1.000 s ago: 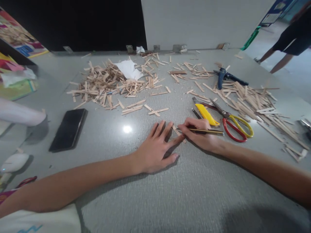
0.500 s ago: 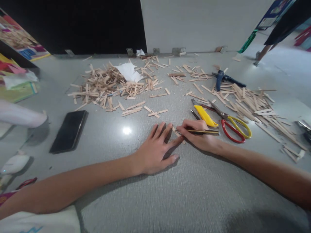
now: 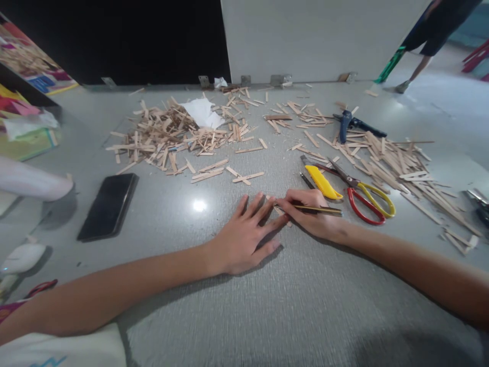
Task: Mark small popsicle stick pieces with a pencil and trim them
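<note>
My left hand (image 3: pixel 244 237) lies flat on the grey table (image 3: pixel 290 306), fingers spread, its fingertips pressing a small wooden stick (image 3: pixel 278 208). My right hand (image 3: pixel 311 214) is closed round a yellow-and-black pencil (image 3: pixel 319 208), with the tip on that stick beside my left fingers. Just right of my right hand lie a yellow utility knife (image 3: pixel 324 182) and red-and-yellow scissors (image 3: pixel 361 192).
Piles of wooden sticks (image 3: pixel 168 135) spread across the far half of the table, more sticks (image 3: pixel 393 158) at the right. A black phone (image 3: pixel 108 205) lies at the left. A blue tool (image 3: pixel 353 124) lies far right. A person's legs (image 3: pixel 424 56) stand beyond the table.
My hands have stayed almost in place on the stick; the pencil tip has shifted slightly. The person in the background has moved further away at the upper right.
</note>
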Demonstrator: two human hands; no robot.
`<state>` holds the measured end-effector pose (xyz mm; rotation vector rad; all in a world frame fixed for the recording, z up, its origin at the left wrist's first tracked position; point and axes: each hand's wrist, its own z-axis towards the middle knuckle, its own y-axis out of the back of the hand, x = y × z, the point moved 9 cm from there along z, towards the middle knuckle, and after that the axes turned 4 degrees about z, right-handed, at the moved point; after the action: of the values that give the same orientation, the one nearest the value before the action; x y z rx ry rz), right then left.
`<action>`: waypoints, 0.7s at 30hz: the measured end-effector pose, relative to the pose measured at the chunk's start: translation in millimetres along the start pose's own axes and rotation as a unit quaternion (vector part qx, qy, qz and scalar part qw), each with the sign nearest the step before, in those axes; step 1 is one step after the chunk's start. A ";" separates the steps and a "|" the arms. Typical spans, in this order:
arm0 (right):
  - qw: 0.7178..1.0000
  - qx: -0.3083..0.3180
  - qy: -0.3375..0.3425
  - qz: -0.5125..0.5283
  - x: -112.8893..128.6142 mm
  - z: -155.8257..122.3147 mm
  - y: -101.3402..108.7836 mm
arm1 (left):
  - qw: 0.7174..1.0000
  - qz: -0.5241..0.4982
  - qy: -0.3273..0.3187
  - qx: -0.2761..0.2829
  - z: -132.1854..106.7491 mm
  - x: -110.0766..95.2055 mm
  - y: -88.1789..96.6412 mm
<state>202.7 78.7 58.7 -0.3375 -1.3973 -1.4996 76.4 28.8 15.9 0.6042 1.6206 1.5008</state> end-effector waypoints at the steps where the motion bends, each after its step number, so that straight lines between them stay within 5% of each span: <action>1: 1.000 0.001 0.004 -0.001 0.7 -0.3 -0.4 | 1.000 0.000 0.000 -0.001 -0.2 0.2 -0.2; 21: 1.000 0.017 0.001 0.000 -2.3 -2.8 -5.3 | 1.000 -0.002 -0.026 0.005 2.4 -3.4 1.2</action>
<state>200.6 76.4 53.1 -0.3150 -1.4189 -1.4745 80.0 27.6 18.1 0.6389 1.5895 1.4632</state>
